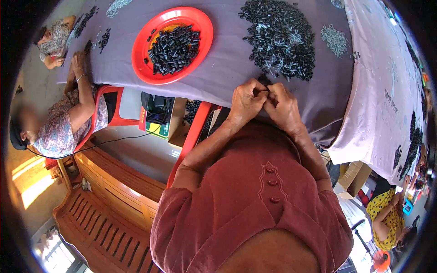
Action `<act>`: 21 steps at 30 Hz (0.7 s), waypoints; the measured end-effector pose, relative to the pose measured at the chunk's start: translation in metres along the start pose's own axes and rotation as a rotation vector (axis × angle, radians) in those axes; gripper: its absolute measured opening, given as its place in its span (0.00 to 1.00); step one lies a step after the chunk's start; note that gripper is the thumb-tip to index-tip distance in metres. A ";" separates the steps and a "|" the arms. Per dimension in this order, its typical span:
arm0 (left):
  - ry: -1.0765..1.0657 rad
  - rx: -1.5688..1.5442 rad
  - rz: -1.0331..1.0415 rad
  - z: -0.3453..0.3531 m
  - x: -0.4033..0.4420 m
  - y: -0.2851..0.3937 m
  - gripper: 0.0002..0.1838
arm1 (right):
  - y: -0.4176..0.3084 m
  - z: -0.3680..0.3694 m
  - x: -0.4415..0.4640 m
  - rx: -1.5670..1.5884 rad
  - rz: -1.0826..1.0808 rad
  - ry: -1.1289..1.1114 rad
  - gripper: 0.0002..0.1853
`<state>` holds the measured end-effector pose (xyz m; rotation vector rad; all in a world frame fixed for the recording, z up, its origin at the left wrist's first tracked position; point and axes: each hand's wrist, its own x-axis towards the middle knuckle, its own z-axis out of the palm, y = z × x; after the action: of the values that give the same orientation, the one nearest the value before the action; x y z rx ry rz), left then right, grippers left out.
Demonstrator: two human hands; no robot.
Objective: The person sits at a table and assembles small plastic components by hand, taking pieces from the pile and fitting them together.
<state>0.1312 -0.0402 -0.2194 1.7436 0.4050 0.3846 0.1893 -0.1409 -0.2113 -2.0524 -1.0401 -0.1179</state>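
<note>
My left hand [247, 103] and my right hand [283, 108] meet at the table's near edge, fingers closed in a pinch. A small black piece [263, 79] shows at their fingertips; its exact shape is mostly hidden by the fingers. Just beyond my hands spreads a large pile of short black tube-like pieces [277, 38], with small clear bits mixed in. To the right of it lies a smaller heap of clear bits [334, 41]. A red round plate [140, 59] on the left holds many similar black pieces [175, 50].
A purple-grey cloth [223, 54] covers the table; a pale printed cloth [384, 77] hangs over the adjoining one. Below are a red chair [193, 136], cardboard boxes [180, 123] and a wooden bench [109, 214]. Other people [68, 118] sit left and right [387, 214].
</note>
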 end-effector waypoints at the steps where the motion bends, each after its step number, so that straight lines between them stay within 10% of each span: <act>1: -0.001 0.001 -0.002 -0.001 0.000 -0.002 0.02 | 0.002 -0.008 0.003 0.136 0.014 -0.080 0.07; 13: -0.167 -0.072 0.008 -0.005 0.001 -0.006 0.03 | 0.001 -0.024 0.019 0.496 0.432 -0.346 0.02; 21: -0.063 0.071 0.084 -0.001 -0.003 0.001 0.04 | 0.005 -0.017 0.012 0.311 0.160 -0.207 0.03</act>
<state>0.1279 -0.0413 -0.2183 1.8412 0.3042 0.3780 0.2051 -0.1474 -0.1980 -1.8783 -0.9454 0.3263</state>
